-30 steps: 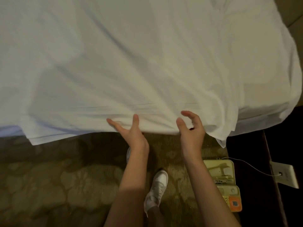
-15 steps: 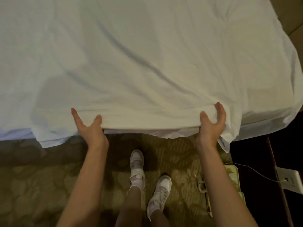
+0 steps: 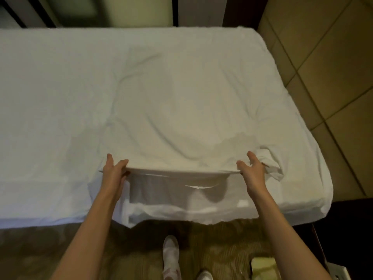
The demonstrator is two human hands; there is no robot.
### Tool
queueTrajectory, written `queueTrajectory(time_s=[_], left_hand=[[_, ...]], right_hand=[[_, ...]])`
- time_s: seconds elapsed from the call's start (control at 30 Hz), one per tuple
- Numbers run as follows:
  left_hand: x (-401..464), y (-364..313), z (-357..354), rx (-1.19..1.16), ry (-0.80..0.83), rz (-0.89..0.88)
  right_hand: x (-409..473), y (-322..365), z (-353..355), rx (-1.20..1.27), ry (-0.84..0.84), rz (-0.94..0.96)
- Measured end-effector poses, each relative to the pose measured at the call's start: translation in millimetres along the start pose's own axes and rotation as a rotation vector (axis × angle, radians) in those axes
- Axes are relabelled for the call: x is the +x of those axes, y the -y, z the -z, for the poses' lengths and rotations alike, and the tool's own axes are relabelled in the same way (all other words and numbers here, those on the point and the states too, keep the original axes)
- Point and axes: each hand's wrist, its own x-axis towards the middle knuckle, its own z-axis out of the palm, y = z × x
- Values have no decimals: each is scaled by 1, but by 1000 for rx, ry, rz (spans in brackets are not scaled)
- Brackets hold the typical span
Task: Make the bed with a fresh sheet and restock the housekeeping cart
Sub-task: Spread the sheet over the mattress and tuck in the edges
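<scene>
At the bottom of the view stand the person's white sneakers (image 3: pixel 171 253) on the patterned carpet (image 3: pixel 40 251), with a pale green object (image 3: pixel 263 267) on the floor to the right, too cut off to name.

Above them, both forearms reach forward over the bed's near edge. Half a second ago the hands were low, at the hanging hem of the sheet, down near the carpet; now they are raised and carried out over the mattress, and the hem has come up with them. The left hand (image 3: pixel 113 173) holds the left end of the lifted hem, thumb on top and fingers tucked beneath the cloth. The right hand (image 3: pixel 253 170) holds the right end in the same way, its thumb and upper fingers fairly straight above the edge. Between them the hem runs taut and level, casting a shadow on the layer below.

The white sheet (image 3: pixel 171 110) itself lies spread over most of the bed (image 3: pixel 40 98), folded back on itself along the near side, with a bunched lump just beyond the right hand and long creases running toward the middle. Farther off, the far edge of the mattress meets dark panelling (image 3: pixel 101 11), and tiled floor (image 3: pixel 323 77) shows at right.

I judge the lift to be a repositioning of the loose near edge, so spreading goes on; tucking and the cart, which is out of view, remain.
</scene>
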Motion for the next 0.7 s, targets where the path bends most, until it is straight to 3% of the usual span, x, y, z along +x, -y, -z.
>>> queueTrajectory(time_s=[0.47, 0.7], left_hand=[[153, -158, -89, 63, 154, -12], [189, -172, -111, 287, 66, -67]], right_hand=[[140, 150, -52, 206, -85, -65], [204, 176, -86, 137, -62, -73]])
